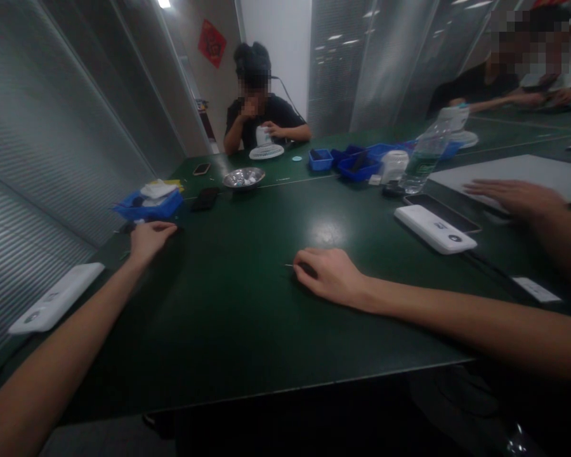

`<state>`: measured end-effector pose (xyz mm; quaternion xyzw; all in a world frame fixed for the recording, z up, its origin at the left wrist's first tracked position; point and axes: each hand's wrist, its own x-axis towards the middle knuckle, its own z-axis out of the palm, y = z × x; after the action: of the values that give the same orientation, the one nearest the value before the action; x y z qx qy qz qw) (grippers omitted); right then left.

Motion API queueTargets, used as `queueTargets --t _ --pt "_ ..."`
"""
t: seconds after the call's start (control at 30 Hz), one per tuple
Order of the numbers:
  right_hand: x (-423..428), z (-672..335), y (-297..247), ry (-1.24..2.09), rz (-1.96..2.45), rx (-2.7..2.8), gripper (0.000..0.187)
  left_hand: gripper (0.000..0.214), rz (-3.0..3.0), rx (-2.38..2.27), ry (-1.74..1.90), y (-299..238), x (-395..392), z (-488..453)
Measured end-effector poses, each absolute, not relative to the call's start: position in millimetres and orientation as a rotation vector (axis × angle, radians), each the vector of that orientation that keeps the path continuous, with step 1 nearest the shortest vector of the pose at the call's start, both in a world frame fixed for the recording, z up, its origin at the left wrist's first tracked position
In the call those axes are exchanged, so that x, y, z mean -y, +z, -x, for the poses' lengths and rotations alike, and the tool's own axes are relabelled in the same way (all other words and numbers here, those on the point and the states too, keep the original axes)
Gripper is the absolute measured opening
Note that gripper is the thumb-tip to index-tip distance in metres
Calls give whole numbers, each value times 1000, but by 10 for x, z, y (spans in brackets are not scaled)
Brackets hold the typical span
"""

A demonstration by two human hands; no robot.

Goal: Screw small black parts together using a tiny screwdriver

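My left hand (147,240) rests on the dark green table (247,317) with its fingers curled, just in front of a blue tray (148,204) holding white items. What the fingers hold, if anything, is hidden. My right hand (330,274) lies near the table's middle, fingers closed round a thin dark tool (301,266) whose fine tip pokes out to the left.
White power banks lie at far left (52,299) and at right (435,229), next to a phone (442,211). Further back are a metal bowl (243,178), several blue bins (356,166) and a water bottle (423,158). Another person's hand (511,193) rests at right; one person sits opposite.
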<state>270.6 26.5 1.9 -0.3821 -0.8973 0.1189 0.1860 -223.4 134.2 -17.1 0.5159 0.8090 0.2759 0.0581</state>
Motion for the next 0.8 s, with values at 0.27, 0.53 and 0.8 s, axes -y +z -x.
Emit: queueTargets --t 0.27,0.53,0.8 --pt "-275 -2704 -4 289 1082 2540 24 42 -1527 -2472 845 -147 -1305 2146" --pt "-265 -2705 -2 301 1066 2543 24 45 -1529 -2455 878 -195 -1338 2222" --pt "-253 -2700 0 296 1074 2548 24 43 -2288 -2560 278 -236 -1200 1952"
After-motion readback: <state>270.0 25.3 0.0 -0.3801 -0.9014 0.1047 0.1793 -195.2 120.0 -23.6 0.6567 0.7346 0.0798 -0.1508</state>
